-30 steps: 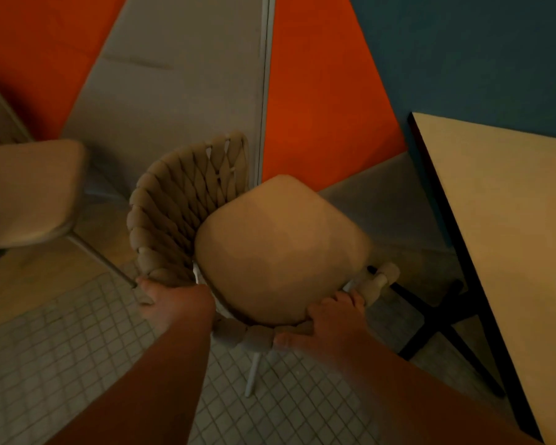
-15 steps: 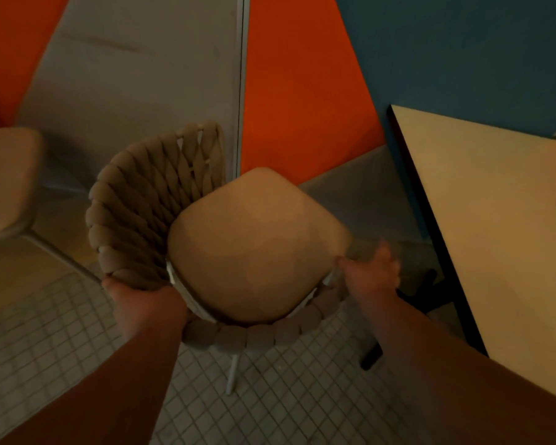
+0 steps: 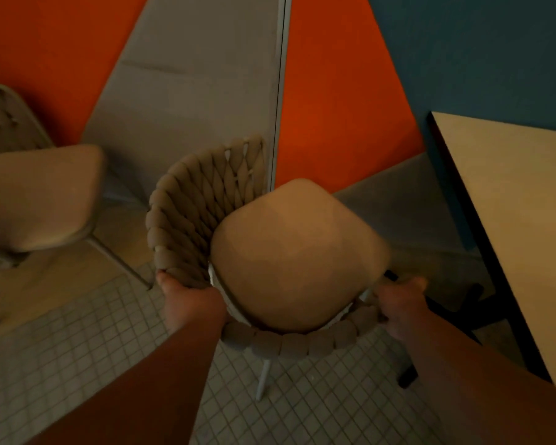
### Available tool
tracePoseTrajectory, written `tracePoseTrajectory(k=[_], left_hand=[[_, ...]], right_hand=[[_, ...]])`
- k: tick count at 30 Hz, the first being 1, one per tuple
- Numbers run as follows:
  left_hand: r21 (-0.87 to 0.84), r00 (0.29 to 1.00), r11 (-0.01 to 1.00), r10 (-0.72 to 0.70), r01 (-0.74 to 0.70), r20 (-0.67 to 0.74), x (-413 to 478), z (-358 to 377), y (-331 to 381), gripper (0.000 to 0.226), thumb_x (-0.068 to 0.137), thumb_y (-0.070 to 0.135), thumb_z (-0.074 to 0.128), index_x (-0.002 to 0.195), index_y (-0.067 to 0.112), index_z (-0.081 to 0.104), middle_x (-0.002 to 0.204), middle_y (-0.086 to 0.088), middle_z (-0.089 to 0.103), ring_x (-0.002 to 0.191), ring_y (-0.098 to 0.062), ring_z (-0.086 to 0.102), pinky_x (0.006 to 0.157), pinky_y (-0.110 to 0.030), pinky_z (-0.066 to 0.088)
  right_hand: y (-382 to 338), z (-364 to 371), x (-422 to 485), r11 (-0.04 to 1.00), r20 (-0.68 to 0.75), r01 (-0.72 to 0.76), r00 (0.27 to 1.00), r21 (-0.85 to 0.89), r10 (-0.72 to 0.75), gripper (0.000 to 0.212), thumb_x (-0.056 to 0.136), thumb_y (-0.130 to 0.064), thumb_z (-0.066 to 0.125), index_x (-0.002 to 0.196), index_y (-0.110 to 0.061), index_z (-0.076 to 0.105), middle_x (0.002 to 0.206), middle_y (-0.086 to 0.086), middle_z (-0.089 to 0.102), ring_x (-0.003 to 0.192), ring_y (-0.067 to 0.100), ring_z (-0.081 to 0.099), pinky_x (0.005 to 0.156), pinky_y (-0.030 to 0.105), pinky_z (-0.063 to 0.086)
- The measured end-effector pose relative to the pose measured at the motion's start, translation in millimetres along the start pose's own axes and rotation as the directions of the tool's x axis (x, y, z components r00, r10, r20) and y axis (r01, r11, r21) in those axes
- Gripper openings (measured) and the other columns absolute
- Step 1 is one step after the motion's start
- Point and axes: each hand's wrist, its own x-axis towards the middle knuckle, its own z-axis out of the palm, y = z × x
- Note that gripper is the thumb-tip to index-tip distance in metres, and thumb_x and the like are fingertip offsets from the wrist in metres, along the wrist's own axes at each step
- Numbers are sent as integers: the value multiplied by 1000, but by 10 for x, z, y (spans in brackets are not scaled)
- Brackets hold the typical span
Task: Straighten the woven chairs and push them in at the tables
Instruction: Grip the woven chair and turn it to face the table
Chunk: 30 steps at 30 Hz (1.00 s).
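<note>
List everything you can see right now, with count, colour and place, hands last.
woven chair: 1, beige, centre, held at its rim
seat cushion: 1, tan, on that chair
second chair: 1, beige, far left, partly cut off
table: 1, cream top with dark edge, right
table base: 1, black, under the table
tiled floor: pale small squares, below
wall panels: orange, grey and blue, behind
left hand: grip on the chair's left rim
right hand: grip on the chair's right rim
</note>
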Motion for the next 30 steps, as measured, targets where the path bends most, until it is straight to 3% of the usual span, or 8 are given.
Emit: tracePoseTrajectory(k=[6,10,15,19,22,25,27,30], left_hand=[[83,977,991,91,-108,192,416,-11,99,72,88,30,60,153,21,29,127,-12,61,106,-36,63,82,-41,48],[190,968,971,100,-145,230,512,-28,200,78,91,18,63,157,25,22,139,-18,56,118,-44,59,94,-53,53],[220,929,944,166,-247,330,743,-15,363,77,90,10,62,157,20,25,143,-15,52,123,-40,55,99,-49,48],[350,910,881,180,-318,374,971,42,497,83,90,13,62,161,21,19,143,-26,51,125,-47,54,99,-49,46],[342,899,872,210,-350,385,1112,76,515,82,90,11,61,161,20,22,142,-27,51,125,-47,54,99,-48,45],[331,888,861,252,-387,385,1049,42,483,81,89,15,66,160,21,26,148,-24,46,130,-45,49,101,-46,44],[404,850,761,365,-508,381,836,-64,428,84,86,40,71,158,25,31,158,-17,35,142,-43,36,111,-54,38],[408,549,369,519,-835,656,361,-299,314,85,76,76,54,150,34,45,162,-2,36,153,-35,19,120,-62,21]], right_hand=[[304,67,-408,998,-78,-38,996,49,42,60,83,-16,73,120,-26,27,105,18,55,91,39,63,80,66,59],[457,137,-558,991,-155,-43,986,128,63,71,80,-15,72,137,-22,30,118,23,55,98,43,62,85,67,57],[681,229,-676,967,-180,-80,976,243,126,53,83,-10,74,126,-4,44,116,20,59,87,32,60,66,43,54],[839,448,-813,965,-260,-40,959,258,109,63,76,-3,77,124,-15,38,114,22,56,91,44,64,83,64,58],[850,561,-853,961,-259,-51,958,273,125,70,80,-7,73,134,-16,29,114,15,48,92,36,57,86,57,56],[785,526,-891,960,-220,-68,967,272,131,62,68,-22,75,118,-15,39,108,16,54,87,36,57,89,50,54],[696,378,-968,985,-175,-85,978,149,110,68,62,-33,80,116,-2,52,108,22,65,91,43,66,86,53,59],[585,61,-1081,933,-29,-4,1000,-360,-8,108,82,-62,74,157,-5,22,152,24,36,143,43,38,112,52,39]])
